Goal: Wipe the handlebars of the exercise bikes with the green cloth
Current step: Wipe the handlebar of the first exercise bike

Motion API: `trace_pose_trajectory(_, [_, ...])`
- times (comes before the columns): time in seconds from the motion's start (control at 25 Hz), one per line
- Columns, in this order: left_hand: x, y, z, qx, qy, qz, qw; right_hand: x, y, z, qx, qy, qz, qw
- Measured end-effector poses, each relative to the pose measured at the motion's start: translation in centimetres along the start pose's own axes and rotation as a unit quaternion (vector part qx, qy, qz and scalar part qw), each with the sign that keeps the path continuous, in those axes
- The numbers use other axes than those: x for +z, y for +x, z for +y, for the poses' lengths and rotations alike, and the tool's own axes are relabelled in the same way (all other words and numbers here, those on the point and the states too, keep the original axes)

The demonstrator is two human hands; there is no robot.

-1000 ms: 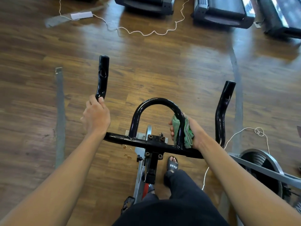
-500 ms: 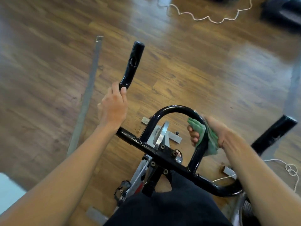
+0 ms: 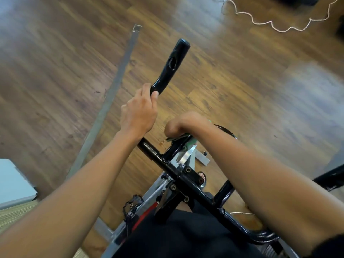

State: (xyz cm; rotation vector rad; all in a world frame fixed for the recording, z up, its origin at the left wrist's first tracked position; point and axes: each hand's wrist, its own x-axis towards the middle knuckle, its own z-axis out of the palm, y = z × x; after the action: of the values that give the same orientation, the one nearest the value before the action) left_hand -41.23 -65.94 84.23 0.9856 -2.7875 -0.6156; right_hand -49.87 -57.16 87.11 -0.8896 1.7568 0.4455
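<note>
The black handlebars (image 3: 188, 178) of an exercise bike run diagonally through the middle of the view, with a left horn (image 3: 171, 66) rising toward the top. My left hand (image 3: 138, 114) is closed around the base of that left horn. My right hand (image 3: 188, 123) presses the green cloth (image 3: 186, 143) onto the left side of the centre loop. Only a small edge of the cloth shows under the hand. The right horn (image 3: 331, 176) is partly cut off at the right edge.
The bike's silver frame (image 3: 158, 190) and a pedal (image 3: 133, 202) sit below the bars, above my dark trousers. A grey tape strip (image 3: 109, 94) crosses the wooden floor at left. A white cable (image 3: 279, 25) lies at the top right.
My right hand with the cloth has slid from the right side of the centre loop over to its left side. The view has tilted and shifted; my left hand keeps its grip.
</note>
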Motion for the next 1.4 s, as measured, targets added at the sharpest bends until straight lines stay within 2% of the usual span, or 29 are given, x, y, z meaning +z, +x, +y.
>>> trace_pose_trajectory(0.2, [0.0,0.0,-0.1,0.007,-0.011,0.002,1.000,1.9,1.4,-3.2,-0.049,-0.131,0.005,0.990])
trace_pose_trajectory(0.28, [-0.1,0.0,-0.2,0.002,-0.019,0.005,1.000,1.9,1.6,-3.3,-0.061,-0.136,0.004,0.989])
trace_pose_trajectory(0.36, [-0.2,-0.2,-0.2,0.003,-0.027,0.006,1.000,0.8,0.8,-0.8,-0.038,-0.075,0.009,0.996])
trace_pose_trajectory(0.4, [-0.3,-0.3,-0.2,0.006,-0.030,0.010,0.999,-0.1,0.2,1.2,-0.029,-0.010,0.009,1.000])
trace_pose_trajectory(0.48, [-0.4,-0.4,-0.1,0.011,-0.032,0.010,0.999,-0.2,-0.8,6.5,-0.046,0.194,-0.009,0.980])
trace_pose_trajectory(0.52, [-0.4,-0.4,-0.1,0.012,-0.033,0.010,0.999,0.9,-1.6,9.3,-0.061,0.309,-0.017,0.949])
trace_pose_trajectory(0.56, [-0.4,-0.4,0.0,0.013,-0.032,0.010,0.999,3.0,-2.6,11.7,-0.075,0.431,-0.010,0.899])
trace_pose_trajectory(0.6, [-0.5,-0.4,0.0,0.017,-0.030,0.008,0.999,5.7,-3.7,13.2,-0.074,0.557,0.008,0.827])
trace_pose_trajectory(0.68, [-0.5,-0.4,0.0,0.018,-0.026,0.006,0.999,11.0,-5.0,13.6,-0.034,0.768,0.047,0.638])
trace_pose_trajectory(0.72, [-0.5,-0.4,-0.1,0.019,-0.021,0.005,1.000,13.5,-5.3,12.8,-0.019,0.838,0.061,0.542])
trace_pose_trajectory(0.76, [-0.4,-0.4,-0.1,0.018,-0.018,0.003,1.000,15.5,-5.3,11.8,-0.017,0.883,0.073,0.462])
trace_pose_trajectory(0.8, [-0.4,-0.4,-0.1,0.020,-0.016,0.000,1.000,17.3,-5.5,10.6,-0.022,0.913,0.087,0.398])
trace_pose_trajectory(0.84, [-0.4,-0.4,-0.2,0.021,-0.016,0.000,1.000,18.4,-5.4,9.7,-0.030,0.930,0.100,0.352])
trace_pose_trajectory(0.92, [-0.3,-0.5,-0.2,0.028,-0.024,0.002,0.999,20.0,-5.6,8.6,-0.040,0.942,0.133,0.307])
trace_pose_trajectory(1.04, [-0.3,-0.4,-0.4,0.010,-0.032,-0.007,0.999,21.7,-7.1,8.2,-0.053,0.940,0.197,0.273])
trace_pose_trajectory(1.12, [-0.3,-0.4,-0.4,-0.005,-0.043,-0.014,0.999,22.8,-8.4,7.9,-0.061,0.931,0.240,0.269])
trace_pose_trajectory(1.2, [-0.2,-0.8,-0.1,0.005,-0.063,0.019,0.998,23.5,-9.3,7.4,-0.045,0.922,0.285,0.260])
trace_pose_trajectory(1.32, [-1.1,-4.4,2.7,0.050,-0.168,0.078,0.981,23.6,-10.7,6.9,-0.015,0.915,0.364,0.174])
trace_pose_trajectory(1.4, [-1.8,-8.9,5.5,0.124,-0.266,0.028,0.955,23.6,-12.1,6.4,-0.020,0.904,0.401,0.148])
